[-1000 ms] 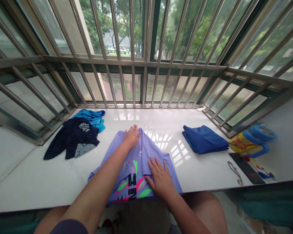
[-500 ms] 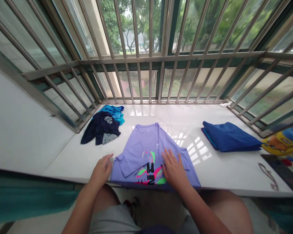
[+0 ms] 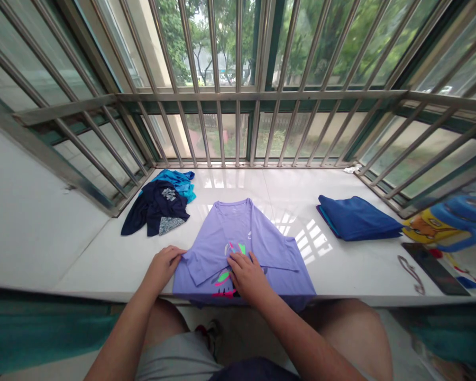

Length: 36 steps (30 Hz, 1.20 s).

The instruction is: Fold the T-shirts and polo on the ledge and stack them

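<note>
A lavender T-shirt (image 3: 269,238) with a bright printed design lies on the white ledge, its neckline away from me and its lower part hanging over the front edge. The sleeves are folded inward across its front. At the shirt's left edge, my left hand (image 3: 165,269) is closed, with the fabric pinched at the fingertips. My right hand (image 3: 249,275) rests on the printed front by the left sleeve's end, fingers apart and slightly bent. It covers part of the print.
A crumpled dark navy garment (image 3: 148,209) and a bright blue one (image 3: 174,182) lie at the back left. Folded blue clothes (image 3: 359,218) sit to the right, near a yellow-and-blue bottle (image 3: 432,225), a phone (image 3: 436,270) and a brown cord (image 3: 410,274). Metal bars (image 3: 257,97) line the window.
My right hand has slid left across the shirt onto the print. My left hand has come against the shirt's left edge and closed on it. The view has shifted slightly right.
</note>
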Tool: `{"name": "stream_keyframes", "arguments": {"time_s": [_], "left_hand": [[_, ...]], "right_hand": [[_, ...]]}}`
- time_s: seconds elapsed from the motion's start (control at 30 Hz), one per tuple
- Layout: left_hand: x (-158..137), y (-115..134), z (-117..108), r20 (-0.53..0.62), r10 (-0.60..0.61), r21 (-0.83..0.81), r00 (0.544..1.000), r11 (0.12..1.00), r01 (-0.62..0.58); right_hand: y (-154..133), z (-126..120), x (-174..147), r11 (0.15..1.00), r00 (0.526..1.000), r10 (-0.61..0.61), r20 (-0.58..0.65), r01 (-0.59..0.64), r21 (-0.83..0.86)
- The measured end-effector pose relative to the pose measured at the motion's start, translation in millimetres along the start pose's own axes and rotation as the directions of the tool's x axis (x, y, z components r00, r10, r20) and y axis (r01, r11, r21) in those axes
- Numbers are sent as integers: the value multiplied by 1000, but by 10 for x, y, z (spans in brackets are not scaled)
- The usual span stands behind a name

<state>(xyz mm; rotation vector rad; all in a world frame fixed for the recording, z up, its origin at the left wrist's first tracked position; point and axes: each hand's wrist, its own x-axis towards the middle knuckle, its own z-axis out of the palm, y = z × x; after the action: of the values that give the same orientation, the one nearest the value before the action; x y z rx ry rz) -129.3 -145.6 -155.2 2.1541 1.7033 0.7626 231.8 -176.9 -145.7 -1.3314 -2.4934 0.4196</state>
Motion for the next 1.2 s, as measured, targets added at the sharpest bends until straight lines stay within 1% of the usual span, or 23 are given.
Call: {"name": "stream_keyframes", "arguments": {"time_s": [0.07, 0.17, 0.3, 0.4, 0.47, 0.53, 0.6, 0.67, 0.73, 0.77, 0.8, 0.87, 0.9, 0.97, 1.07, 1.13, 1.2], "left_hand": [[-11, -43, 6, -15, 32, 15, 999, 999, -31], [-36, -28, 47, -16, 75, 141, 997, 987, -72], [-52, 109, 108, 4, 94, 334, 996, 938, -90], [-19, 223, 137, -7, 94, 392, 996, 916, -84], [26, 307, 165, -54, 105, 386, 993, 919, -76], [82, 413, 214, -81, 142, 342, 987, 934, -106], [154, 547, 284, -56, 194, 286, 979, 943, -170], [263, 694, 360, -8, 233, 235, 972, 946, -225], [446, 831, 420, 26, 235, 176, 972, 956, -236], [574, 888, 440, 44, 200, 146, 979, 968, -204], [728, 933, 453, 67, 137, 123, 988, 982, -144], [1098, 985, 467, 111, -38, 116, 993, 993, 25], [1302, 992, 476, 123, -114, 129, 986, 987, 98], [1704, 977, 509, 130, -210, 151, 969, 970, 190], [2189, 937, 614, 136, -288, 166, 948, 950, 265], [2398, 932, 699, 145, -312, 162, 939, 944, 289], [2525, 955, 757, 162, -312, 145, 936, 946, 290]], "right_hand": [[25, 23, -16, 1000, 1000, -1, -22, 1, 12], [29, 123, -90, 1000, 999, -4, -53, 5, 4], [-78, 285, -220, 997, 994, 65, -89, -69, -34], [-186, 319, -295, 996, 991, 74, -109, -79, -45], [-193, 264, -327, 997, 988, 52, -145, -60, -53], [-102, 151, -347, 994, 978, 64, -198, -80, -76], [82, -3, -355, 978, 961, 144, -236, -174, -112], [322, -182, -346, 944, 938, 255, -233, -294, -148], [570, -379, -297, 909, 917, 345, -201, -380, -174], [686, -484, -249, 896, 909, 378, -177, -407, -176], [796, -592, -179, 885, 898, 414, -151, -436, -163], [997, -799, 30, 857, 862, 495, -109, -505, -105], [1089, -889, 167, 838, 840, 534, -94, -540, -72], [1256, -1025, 483, 806, 805, 588, -78, -591, -17], [1454, -1088, 962, 793, 791, 609, -56, -608, 36], [1539, -1062, 1216, 787, 786, 617, -43, -613, 76], [1583, -1027, 1387, 778, 779, 624, -61, -611, 145]]}}
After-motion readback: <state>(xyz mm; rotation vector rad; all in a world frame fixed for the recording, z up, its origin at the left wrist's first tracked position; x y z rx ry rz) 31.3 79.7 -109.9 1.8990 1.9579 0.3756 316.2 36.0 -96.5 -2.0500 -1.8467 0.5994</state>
